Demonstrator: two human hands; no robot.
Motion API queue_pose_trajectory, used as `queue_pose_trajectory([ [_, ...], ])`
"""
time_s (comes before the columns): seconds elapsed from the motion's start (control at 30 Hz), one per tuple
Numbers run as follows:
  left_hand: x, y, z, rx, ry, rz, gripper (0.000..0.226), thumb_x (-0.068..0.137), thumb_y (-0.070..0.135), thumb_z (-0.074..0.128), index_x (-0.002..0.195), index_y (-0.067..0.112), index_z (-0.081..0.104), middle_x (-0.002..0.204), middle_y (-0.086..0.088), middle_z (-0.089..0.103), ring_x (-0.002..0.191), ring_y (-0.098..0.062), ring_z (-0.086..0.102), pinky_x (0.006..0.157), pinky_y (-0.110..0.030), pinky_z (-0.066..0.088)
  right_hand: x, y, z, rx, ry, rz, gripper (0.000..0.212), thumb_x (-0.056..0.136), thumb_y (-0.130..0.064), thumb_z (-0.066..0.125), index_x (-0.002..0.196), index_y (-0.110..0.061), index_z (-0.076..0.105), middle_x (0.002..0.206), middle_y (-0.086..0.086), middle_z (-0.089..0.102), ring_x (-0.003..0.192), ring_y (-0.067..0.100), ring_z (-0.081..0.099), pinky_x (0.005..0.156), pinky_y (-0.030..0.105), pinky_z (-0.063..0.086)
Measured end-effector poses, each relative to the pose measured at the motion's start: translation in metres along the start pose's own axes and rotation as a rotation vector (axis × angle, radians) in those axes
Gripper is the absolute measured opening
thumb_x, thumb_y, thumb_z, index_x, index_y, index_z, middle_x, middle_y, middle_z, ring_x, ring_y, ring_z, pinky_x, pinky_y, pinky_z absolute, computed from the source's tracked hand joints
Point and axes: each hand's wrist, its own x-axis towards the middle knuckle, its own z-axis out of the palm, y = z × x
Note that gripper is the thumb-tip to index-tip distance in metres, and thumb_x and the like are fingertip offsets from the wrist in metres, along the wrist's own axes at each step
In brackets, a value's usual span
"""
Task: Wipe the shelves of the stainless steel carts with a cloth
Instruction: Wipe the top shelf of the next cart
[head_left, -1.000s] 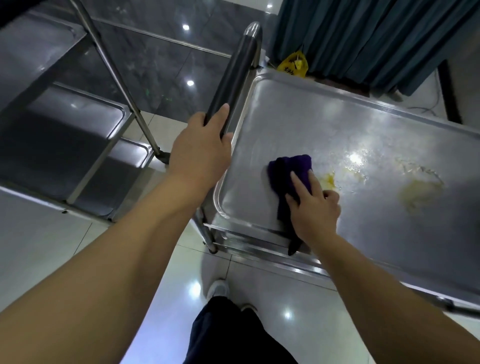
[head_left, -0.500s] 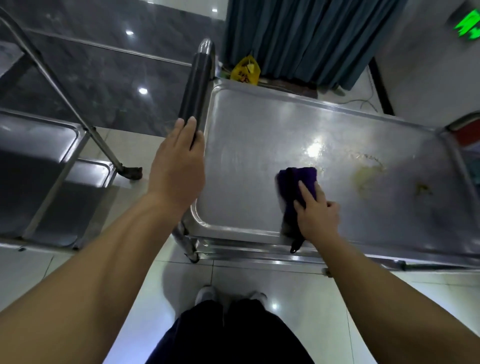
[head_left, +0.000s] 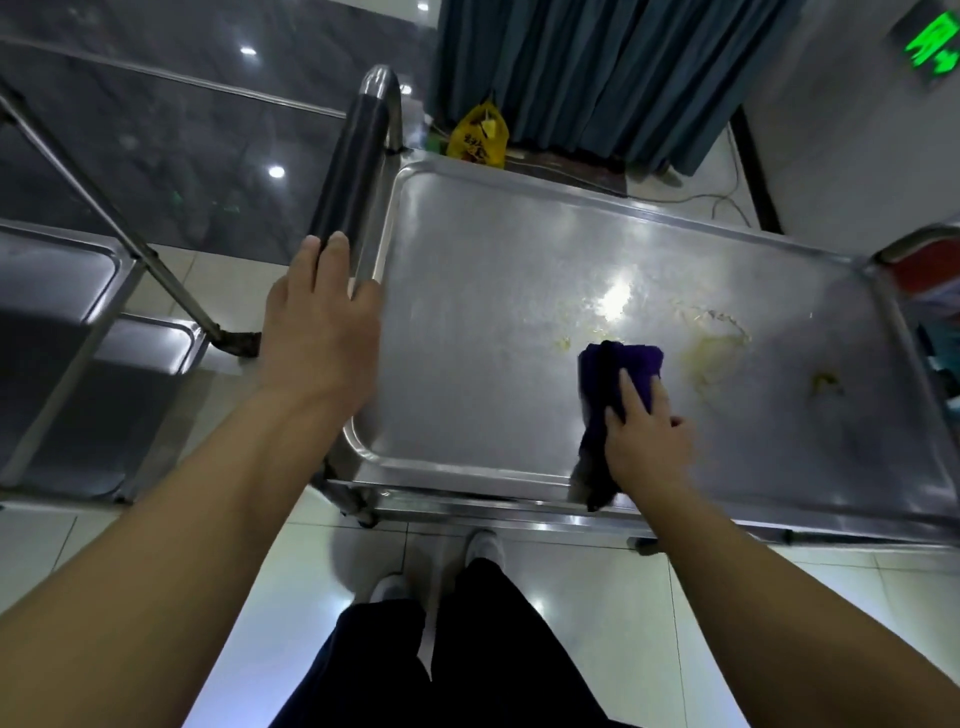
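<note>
A stainless steel cart's top shelf (head_left: 467, 291) fills the middle of the view. My right hand (head_left: 647, 441) presses a folded purple cloth (head_left: 610, 384) flat on the shelf near its front edge. Yellowish smears (head_left: 711, 358) lie just right of the cloth, and a smaller spot (head_left: 826, 384) sits further right. My left hand (head_left: 319, 322) rests on the near end of the cart's black padded handle (head_left: 353, 166), fingers laid over it.
A second steel cart (head_left: 78, 332) with lower shelves stands to the left, its slanted post close to my left arm. A yellow bag (head_left: 478, 137) and dark curtain are behind the cart. A cable runs along the floor at back right. My feet stand below the shelf's front edge.
My right hand has slid the cloth rightwards along the shelf, toward the yellowish smears. The left hand stays on the handle. The view has shifted to show more of the cart's right side.
</note>
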Motion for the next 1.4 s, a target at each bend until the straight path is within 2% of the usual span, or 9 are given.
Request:
queue_pose_trajectory([
  [0.1, 0.009, 0.023, 0.008, 0.093, 0.018, 0.019, 0.033, 0.08, -0.006, 0.045, 0.11, -0.006, 0.057, 0.142, -0.03, 0.035, 0.135, -0.053, 0.02, 0.109, -0.061, 0.016, -0.001, -0.044, 0.002, 0.034, 0.015, 0.023, 0.052, 0.098, -0.046, 0.027, 0.146, -0.047, 0.007, 0.159, -0.002, 0.003, 0.119, 0.039, 0.028, 0.096, 0.049, 0.028],
  [0.2, 0.024, 0.046, 0.029, 0.134, -0.051, 0.033, 0.035, 0.082, 0.002, 0.047, 0.116, 0.001, 0.055, 0.144, -0.023, 0.035, 0.14, -0.046, 0.012, 0.111, -0.059, -0.004, -0.009, -0.071, 0.008, 0.031, 0.042, -0.392, 0.052, 0.096, -0.046, 0.03, 0.145, -0.048, 0.012, 0.159, -0.001, 0.006, 0.116, 0.033, 0.023, 0.094, 0.047, 0.026],
  [0.33, 0.044, 0.06, 0.068, 0.03, -0.191, 0.07, 0.033, 0.083, 0.007, 0.053, 0.115, -0.003, 0.053, 0.137, -0.025, 0.04, 0.135, -0.04, 0.028, 0.111, -0.054, 0.019, 0.026, -0.049, -0.005, -0.034, 0.02, -0.812, 0.051, 0.094, -0.05, 0.034, 0.143, -0.052, 0.019, 0.158, -0.008, 0.014, 0.116, 0.034, 0.032, 0.091, 0.042, 0.03],
  [0.57, 0.075, 0.06, 0.12, -0.011, -0.374, -0.067, 0.05, 0.096, 0.026, 0.041, 0.143, 0.013, 0.031, 0.153, -0.012, 0.023, 0.14, -0.036, 0.018, 0.115, -0.048, 0.018, 0.12, -0.044, -0.026, 0.038, 0.011, -0.066, 0.052, 0.098, -0.048, 0.028, 0.146, -0.046, 0.009, 0.159, -0.003, 0.005, 0.119, 0.038, 0.028, 0.096, 0.048, 0.028],
  [0.83, 0.072, 0.066, 0.135, 0.032, -0.3, -0.144, 0.045, 0.098, 0.029, 0.033, 0.142, 0.017, 0.034, 0.152, -0.01, 0.025, 0.141, -0.037, 0.016, 0.114, -0.05, 0.011, 0.144, -0.042, -0.029, 0.003, 0.067, -0.893, 0.049, 0.094, -0.047, 0.041, 0.141, -0.048, 0.03, 0.156, -0.007, 0.023, 0.112, 0.035, 0.035, 0.091, 0.045, 0.034],
  [1.03, 0.078, 0.073, 0.134, 0.064, -0.323, -0.176, 0.046, 0.096, 0.029, 0.035, 0.141, 0.019, 0.036, 0.152, -0.008, 0.027, 0.14, -0.036, 0.02, 0.113, -0.051, 0.015, 0.2, -0.07, -0.042, 0.103, 0.007, -0.178, 0.051, 0.097, -0.046, 0.03, 0.146, -0.044, 0.015, 0.159, -0.002, 0.008, 0.125, 0.037, 0.026, 0.099, 0.05, 0.026],
  [1.1, 0.081, 0.074, 0.133, 0.072, -0.326, -0.189, 0.044, 0.094, 0.028, 0.041, 0.137, 0.017, 0.042, 0.149, -0.01, 0.033, 0.137, -0.038, 0.026, 0.111, -0.053, 0.019, 0.179, -0.1, -0.037, 0.085, -0.003, -0.282, 0.052, 0.097, -0.048, 0.028, 0.146, -0.044, 0.011, 0.159, -0.002, 0.003, 0.125, 0.038, 0.023, 0.099, 0.05, 0.024],
  [1.27, 0.08, 0.071, 0.13, 0.093, -0.303, -0.176, 0.042, 0.091, 0.032, 0.049, 0.128, 0.013, 0.053, 0.14, -0.016, 0.046, 0.129, -0.042, 0.038, 0.104, -0.056, 0.029, 0.18, -0.09, -0.039, -0.026, -0.028, -1.018, 0.05, 0.095, -0.049, 0.038, 0.142, -0.053, 0.022, 0.158, -0.011, 0.011, 0.123, 0.033, 0.027, 0.099, 0.042, 0.024],
  [1.4, 0.091, 0.075, 0.125, 0.116, -0.279, -0.177, 0.035, 0.091, 0.034, 0.05, 0.114, 0.011, 0.063, 0.122, -0.016, 0.058, 0.109, -0.041, 0.051, 0.091, -0.049, 0.041, 0.248, -0.074, -0.057, 0.056, 0.011, -0.466, 0.05, 0.095, -0.046, 0.04, 0.143, -0.05, 0.025, 0.158, -0.009, 0.015, 0.124, 0.036, 0.031, 0.099, 0.045, 0.029],
])
